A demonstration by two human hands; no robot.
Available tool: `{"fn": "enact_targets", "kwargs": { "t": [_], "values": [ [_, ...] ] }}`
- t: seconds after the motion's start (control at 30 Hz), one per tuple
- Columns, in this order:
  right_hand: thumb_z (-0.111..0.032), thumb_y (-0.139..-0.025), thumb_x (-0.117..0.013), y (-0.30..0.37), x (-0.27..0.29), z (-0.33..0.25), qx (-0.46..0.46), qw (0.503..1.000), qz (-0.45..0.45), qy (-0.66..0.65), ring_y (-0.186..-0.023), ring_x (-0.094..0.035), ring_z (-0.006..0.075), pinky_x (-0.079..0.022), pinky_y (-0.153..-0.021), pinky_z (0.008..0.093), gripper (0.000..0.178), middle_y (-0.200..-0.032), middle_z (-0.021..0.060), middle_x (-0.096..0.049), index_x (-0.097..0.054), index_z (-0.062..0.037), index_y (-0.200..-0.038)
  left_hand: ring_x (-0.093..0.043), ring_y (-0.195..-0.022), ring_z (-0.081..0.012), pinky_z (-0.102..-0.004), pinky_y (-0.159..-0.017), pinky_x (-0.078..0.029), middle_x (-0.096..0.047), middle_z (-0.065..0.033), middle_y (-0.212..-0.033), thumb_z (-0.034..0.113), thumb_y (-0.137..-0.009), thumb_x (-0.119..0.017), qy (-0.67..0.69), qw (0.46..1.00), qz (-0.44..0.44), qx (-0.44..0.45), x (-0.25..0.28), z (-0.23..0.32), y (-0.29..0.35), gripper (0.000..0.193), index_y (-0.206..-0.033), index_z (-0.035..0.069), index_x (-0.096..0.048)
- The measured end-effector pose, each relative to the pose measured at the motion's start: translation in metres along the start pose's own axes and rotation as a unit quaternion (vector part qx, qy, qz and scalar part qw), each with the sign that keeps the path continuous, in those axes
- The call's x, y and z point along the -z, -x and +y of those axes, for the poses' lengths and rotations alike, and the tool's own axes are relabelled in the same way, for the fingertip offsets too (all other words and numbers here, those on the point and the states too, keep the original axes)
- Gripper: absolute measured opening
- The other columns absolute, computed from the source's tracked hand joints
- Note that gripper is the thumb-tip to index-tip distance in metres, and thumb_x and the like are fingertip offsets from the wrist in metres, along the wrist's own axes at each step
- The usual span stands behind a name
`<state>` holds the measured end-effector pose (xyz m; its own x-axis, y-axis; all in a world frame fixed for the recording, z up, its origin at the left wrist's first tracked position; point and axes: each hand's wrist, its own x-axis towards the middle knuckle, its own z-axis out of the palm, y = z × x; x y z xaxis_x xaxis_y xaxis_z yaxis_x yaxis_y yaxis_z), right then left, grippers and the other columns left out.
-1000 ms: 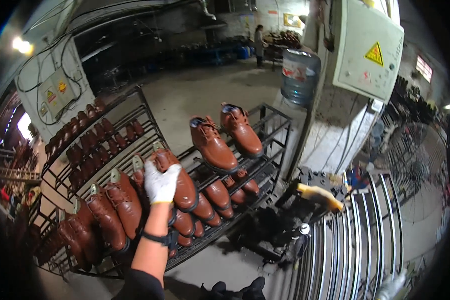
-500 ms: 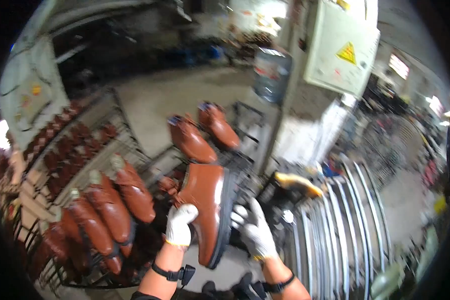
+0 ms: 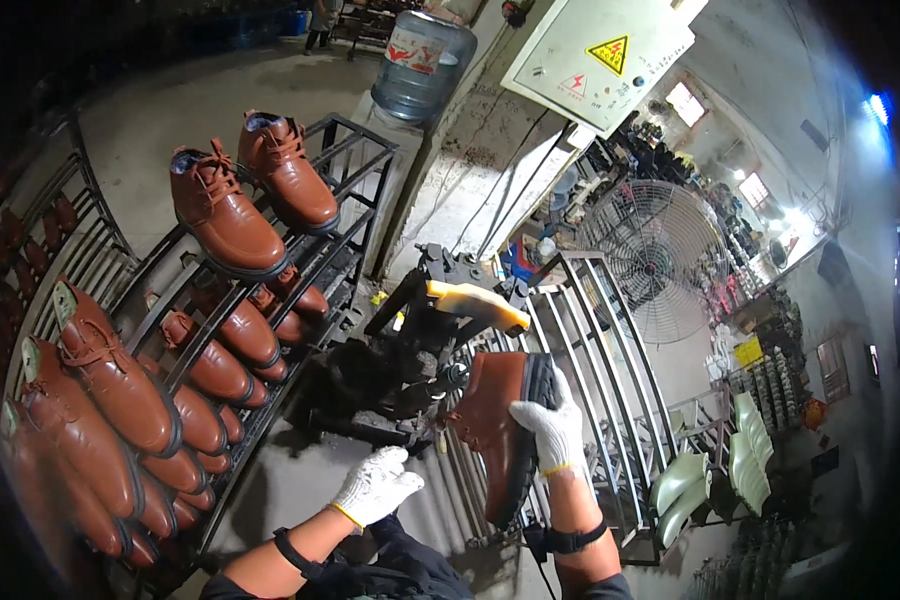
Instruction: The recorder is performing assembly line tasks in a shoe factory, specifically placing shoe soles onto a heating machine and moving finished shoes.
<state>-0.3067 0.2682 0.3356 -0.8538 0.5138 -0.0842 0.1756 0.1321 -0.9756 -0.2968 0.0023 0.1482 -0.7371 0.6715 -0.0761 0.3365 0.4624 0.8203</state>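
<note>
A reddish-brown lace-up ankle boot with a thick black sole is in my right hand. That hand, in a white knit glove, grips the boot round its sole side. The boot's toe points down toward me and its laces face left. My left hand, gloved too, is apart from the boot, to its lower left. It holds nothing and its fingers are loosely bent. Beyond the boot stands a black machine with a yellow curved part on top.
On the left, a black metal rack carries several rows of brown boots. Another metal rack stands on the right, with green curved pieces beside it. Farther off are a pillar, an electrical box, a water bottle and a large fan.
The view has turned to the right. The boot has passed from my left hand to my right and moved right toward the machine. My left hand has let go of it.
</note>
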Motion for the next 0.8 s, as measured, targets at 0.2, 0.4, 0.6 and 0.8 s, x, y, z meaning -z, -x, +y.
{"fn": "enact_targets", "kwargs": {
  "t": [0.2,0.4,0.6,0.8],
  "values": [
    [-0.020,-0.065,-0.087,-0.011,-0.030,-0.038,0.107,0.926,0.032,0.361,-0.088,-0.069,0.0191,-0.056,-0.081,0.0307,0.096,-0.103,0.0123,-0.072,-0.047,0.0042,-0.148,-0.065,-0.117,-0.0381,-0.0427,-0.104,-0.051,-0.068,-0.0233,-0.124,0.040,-0.087,-0.076,0.035,0.991,0.127,0.030,0.033,0.003,-0.016,0.056,-0.121,-0.003,-0.068],
    [-0.039,-0.075,-0.080,-0.020,-0.069,-0.054,0.156,0.839,0.067,0.517,-0.094,-0.069,0.0500,-0.058,-0.084,0.0511,0.085,-0.103,0.0310,-0.069,-0.045,0.0044,-0.139,-0.069,-0.095,-0.0325,-0.0397,-0.088,-0.055,-0.072,-0.0216,-0.107,0.021,-0.098,-0.064,0.280,0.895,0.345,0.037,0.010,0.049,-0.135,0.030,-0.113,-0.005,-0.067],
    [-0.049,-0.078,-0.082,-0.037,-0.004,-0.022,0.044,0.954,-0.163,0.246,-0.105,-0.073,0.0369,-0.056,-0.090,0.0420,0.079,-0.109,0.0242,-0.073,-0.051,0.0047,-0.126,-0.062,-0.097,-0.0147,-0.0317,-0.088,-0.053,-0.064,-0.0075,-0.115,0.019,-0.107,-0.056,0.494,0.811,0.313,0.037,-0.002,0.064,-0.128,0.031,-0.133,0.002,-0.054],
    [-0.018,-0.096,-0.074,-0.003,-0.002,0.015,-0.221,0.935,-0.210,-0.179,-0.099,-0.064,0.0083,-0.053,-0.090,0.0275,0.042,-0.113,0.0044,-0.073,-0.062,-0.0002,-0.132,-0.063,-0.109,-0.0133,-0.0301,-0.094,-0.057,-0.059,-0.0085,-0.135,-0.005,-0.098,-0.057,0.729,0.656,0.112,0.156,0.037,0.114,-0.095,0.079,-0.165,0.013,-0.020]
  ]
}}
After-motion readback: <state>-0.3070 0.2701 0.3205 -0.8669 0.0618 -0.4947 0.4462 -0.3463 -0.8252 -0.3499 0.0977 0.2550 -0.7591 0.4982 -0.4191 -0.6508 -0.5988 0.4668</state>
